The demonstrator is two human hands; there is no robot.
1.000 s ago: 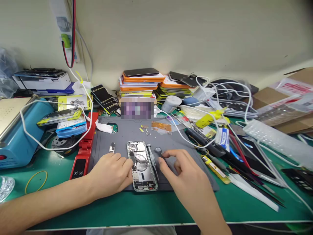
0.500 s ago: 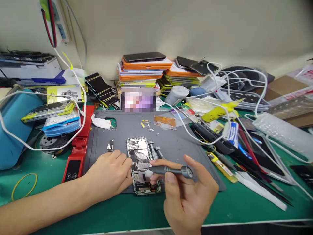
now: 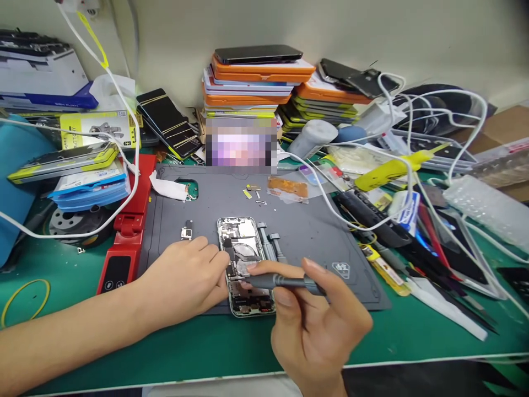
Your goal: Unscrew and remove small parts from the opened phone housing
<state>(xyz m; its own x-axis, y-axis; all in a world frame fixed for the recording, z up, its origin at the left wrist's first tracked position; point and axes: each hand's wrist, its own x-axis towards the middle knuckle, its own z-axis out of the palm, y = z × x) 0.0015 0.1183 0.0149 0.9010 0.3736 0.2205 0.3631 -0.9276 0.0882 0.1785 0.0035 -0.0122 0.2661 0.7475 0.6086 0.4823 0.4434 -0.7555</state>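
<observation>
Opened phone (image 3: 243,256) is on mat (image 3: 314,226), R hand (image 3: 318,325) blocking part, fingers clamped on screwdriver (image 3: 285,281), L hand (image 3: 190,275) at its L edge (grip: can't tell), 2 drivers (image 3: 278,247) just R, orange strip (image 3: 288,188) beyond.

Grey driver (image 3: 285,282) is gripped btwn thumb & fingers of R hand (image 3: 316,325), shaft pointed L over the opened phone (image 3: 242,248); tip contact can't be made out. L hand (image 3: 188,270) is curled w/ fingers set at the phone's L edge; whether it's pinched there can't be told. Phone is laid on grey mat (image 3: 314,231), btwn both hands' fingers. Two spare drivers (image 3: 270,245) are laid just beyond R fingers, alongside phone. Small metal part (image 3: 187,230) is seen just past L knuckles. Orange strip (image 3: 288,187) is spread farther beyond R fingers. Red device (image 3: 134,190) is placed well L of L fingers, approx. at mat's edge.
</observation>
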